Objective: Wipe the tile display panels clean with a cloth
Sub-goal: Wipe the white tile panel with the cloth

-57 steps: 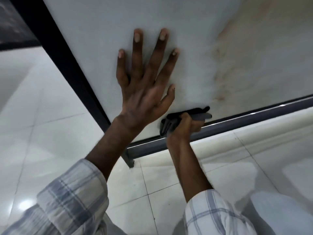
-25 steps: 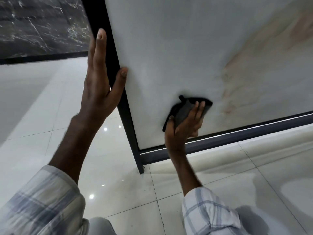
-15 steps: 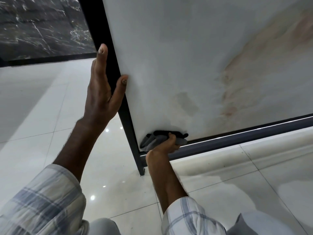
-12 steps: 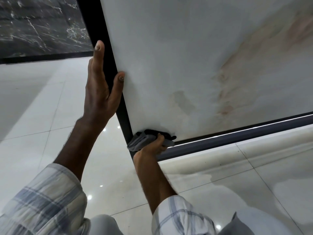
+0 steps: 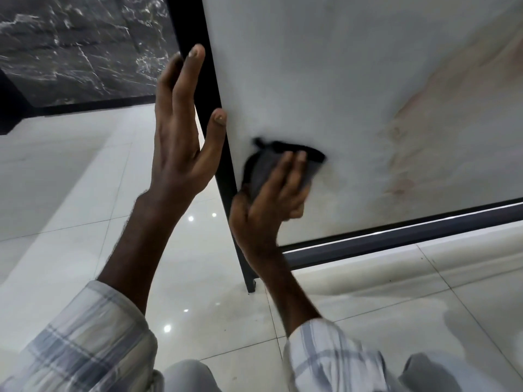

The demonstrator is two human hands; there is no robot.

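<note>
Head view: a pale tile panel [image 5: 353, 80] with faint pinkish-brown veining stands in a black frame [image 5: 223, 165], its lower rail running off to the right just above the glossy tiled floor [image 5: 70, 179]. The right hand [image 5: 268, 202] presses a dark grey cloth [image 5: 271, 165] flat against the panel's lower left area, near the frame's upright; its fingers [image 5: 294, 162] lie fairly straight over the cloth, pushing it onto the surface, and whether the thumb tucks under the cloth cannot be told. The left hand [image 5: 181, 131] steadies the panel at its left edge: the fingers run straight up along the outer side of the black upright, and the thumb rests on the pale face, so the hand brackets the edge with nothing held in it. A dark marbled panel [image 5: 70, 43] shows behind at upper left. Plaid sleeves [image 5: 85, 340] fill the lower corners.

The step in hand looks like wiping the lower left corner of the pale panel. The next move probably calls for sweeping the cloth on across the rest of the face with even pressure, while the left hand braces the frame so the panel does not swing
</note>
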